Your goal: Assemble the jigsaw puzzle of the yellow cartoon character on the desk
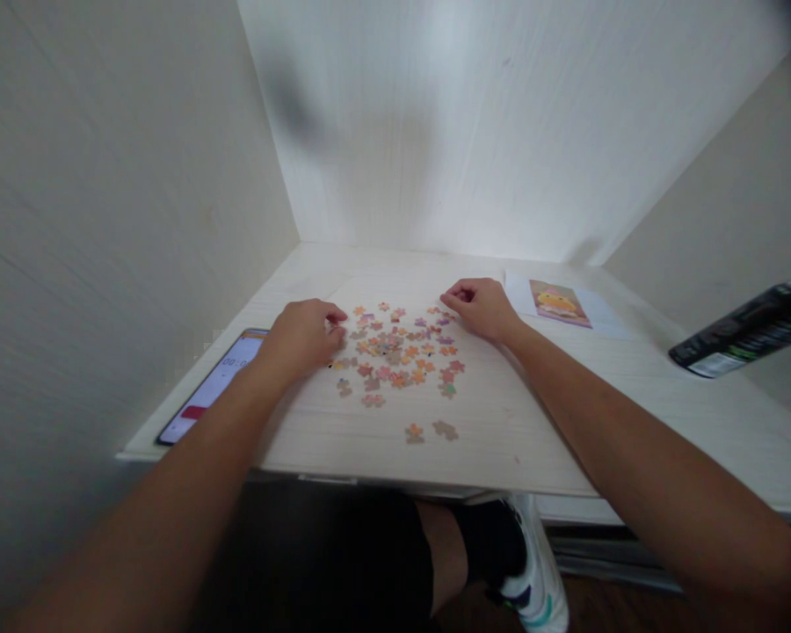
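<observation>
- Head view: a pale, wood-grained tabletop [501, 440] sits between light panels, and many small puzzle pieces [388, 348] lie scattered across its middle, between the two hands.
- The left hand [307, 334] is at the left edge of the scatter, fingers bent and loosely curled, with the thumb and forefinger ends pointing toward the pieces; whether it grips one cannot be told.
- The right hand [482, 306] is by the far right edge of the scatter, fingers folded in and the thumb close to the fingertips; I cannot tell whether a piece is pinched there.
- The pieces are mostly orange, pink, purple and greyish, thickest in the centre, where some seem to overlap.
- Nearer the front edge, an orange-marked piece [415, 433] and a greyish piece [446, 430] lie side by side, apart from the rest.
- A phone [219, 387] lies at the left, partly hidden by the left forearm, its screen showing digits and a red button.
- Beyond the right hand, white paper [519, 290] bears a picture [559, 303] of a yellow figure.
- A dark can [744, 327] with green lettering is at the far right.
- Below the tabletop, a black sock [491, 538] and a white shoe [537, 576] show.
</observation>
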The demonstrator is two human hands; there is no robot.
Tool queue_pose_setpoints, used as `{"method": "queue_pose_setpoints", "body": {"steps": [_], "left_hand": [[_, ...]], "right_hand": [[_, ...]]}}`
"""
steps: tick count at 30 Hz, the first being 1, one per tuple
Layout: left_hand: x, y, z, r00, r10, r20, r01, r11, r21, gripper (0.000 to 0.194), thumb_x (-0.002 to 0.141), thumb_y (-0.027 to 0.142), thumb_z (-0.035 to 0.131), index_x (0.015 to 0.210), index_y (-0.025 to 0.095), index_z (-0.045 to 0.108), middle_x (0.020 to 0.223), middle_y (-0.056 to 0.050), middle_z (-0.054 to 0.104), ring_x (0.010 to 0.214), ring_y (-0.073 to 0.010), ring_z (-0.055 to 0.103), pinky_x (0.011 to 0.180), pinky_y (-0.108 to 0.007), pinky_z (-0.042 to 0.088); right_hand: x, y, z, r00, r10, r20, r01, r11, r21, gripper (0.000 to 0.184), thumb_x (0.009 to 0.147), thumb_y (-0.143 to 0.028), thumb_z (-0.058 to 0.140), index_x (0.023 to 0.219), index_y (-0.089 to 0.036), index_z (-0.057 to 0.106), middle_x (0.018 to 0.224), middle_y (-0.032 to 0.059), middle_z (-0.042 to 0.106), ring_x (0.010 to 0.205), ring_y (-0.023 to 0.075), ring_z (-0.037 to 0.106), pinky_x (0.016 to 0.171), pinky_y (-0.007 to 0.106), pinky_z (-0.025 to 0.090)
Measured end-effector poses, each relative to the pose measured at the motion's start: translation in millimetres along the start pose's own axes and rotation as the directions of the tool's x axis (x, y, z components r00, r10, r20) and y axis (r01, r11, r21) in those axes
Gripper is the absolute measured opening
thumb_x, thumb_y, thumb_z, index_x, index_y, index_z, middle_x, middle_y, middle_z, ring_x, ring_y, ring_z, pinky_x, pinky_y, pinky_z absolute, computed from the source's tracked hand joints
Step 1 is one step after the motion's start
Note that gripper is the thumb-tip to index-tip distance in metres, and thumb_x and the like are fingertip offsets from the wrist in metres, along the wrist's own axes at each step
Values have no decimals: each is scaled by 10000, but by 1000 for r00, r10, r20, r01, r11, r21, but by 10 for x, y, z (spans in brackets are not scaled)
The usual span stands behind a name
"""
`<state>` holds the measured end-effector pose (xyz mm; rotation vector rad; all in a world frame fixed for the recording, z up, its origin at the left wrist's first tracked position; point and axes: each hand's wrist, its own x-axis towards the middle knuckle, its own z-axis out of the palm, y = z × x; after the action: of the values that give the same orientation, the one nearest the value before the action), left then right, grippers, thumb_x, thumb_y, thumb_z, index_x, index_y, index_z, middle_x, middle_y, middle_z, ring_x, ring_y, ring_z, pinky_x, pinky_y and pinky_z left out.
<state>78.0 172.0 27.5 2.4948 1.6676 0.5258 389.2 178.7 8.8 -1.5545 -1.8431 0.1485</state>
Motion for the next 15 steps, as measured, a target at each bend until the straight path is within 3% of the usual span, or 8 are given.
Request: {"method": "queue_pose_setpoints", "body": {"steps": [6, 15], "left_hand": [[0, 68, 37, 1000, 21, 15, -22, 998, 59, 284, 772, 280, 543, 979, 216, 728, 865, -66, 719, 762, -224, 639, 782, -377, 504], [0, 84, 17, 1000, 11, -6, -11, 999, -42, 302, 771, 262, 531, 1005, 200, 712, 838, -54, 726, 758, -206, 652, 756, -347, 499]], "right_hand": [[3, 7, 8, 1000, 5, -4, -5, 1000, -2, 246, 781, -338, 602, 768, -133, 737, 610, 30, 634, 555, 118, 495, 568, 275, 351], [15, 32, 7, 1000, 10, 0, -10, 1000, 2, 250, 794, -344, 590, 774, -136, 728, 639, 35, 651, 566, 119, 499, 569, 267, 362]]}}
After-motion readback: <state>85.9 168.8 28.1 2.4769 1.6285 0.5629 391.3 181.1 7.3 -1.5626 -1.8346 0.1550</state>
